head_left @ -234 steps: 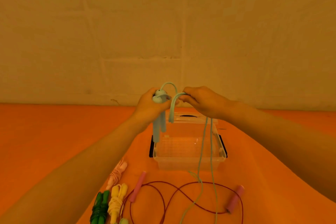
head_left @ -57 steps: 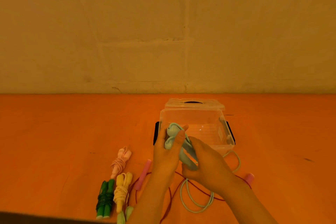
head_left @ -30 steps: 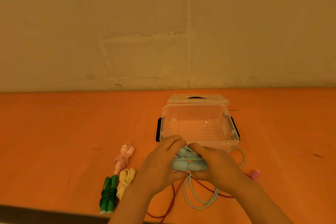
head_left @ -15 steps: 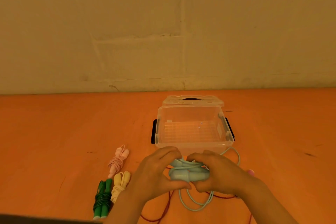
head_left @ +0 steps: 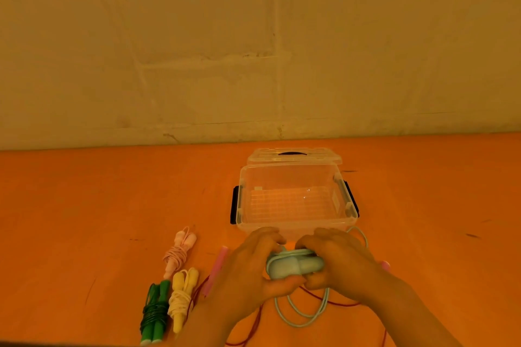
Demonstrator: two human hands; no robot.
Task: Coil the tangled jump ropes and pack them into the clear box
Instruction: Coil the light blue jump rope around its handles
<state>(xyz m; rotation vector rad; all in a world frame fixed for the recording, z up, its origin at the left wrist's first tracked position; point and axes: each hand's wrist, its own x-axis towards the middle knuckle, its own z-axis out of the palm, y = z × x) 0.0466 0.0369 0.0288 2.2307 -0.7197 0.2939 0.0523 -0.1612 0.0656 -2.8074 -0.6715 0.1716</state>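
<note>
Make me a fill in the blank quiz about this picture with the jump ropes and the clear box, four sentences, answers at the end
1. Both hands, the left hand and the right hand, hold the light ____ jump rope.
2. The clear box on the orange table holds ____ ropes so far.
3. The box lid lies ____ the box, toward the wall.
4. Of the three coiled ropes at the left, the green rope lies nearest the camera, the yellow rope beside it, and the ____ one farthest.

Answers: blue; no; behind; pink

Pale blue jump rope [head_left: 293,265] bundled in my grip, loops hanging below; open clear box [head_left: 294,200] just beyond; three coiled ropes [head_left: 169,284] left.
</note>
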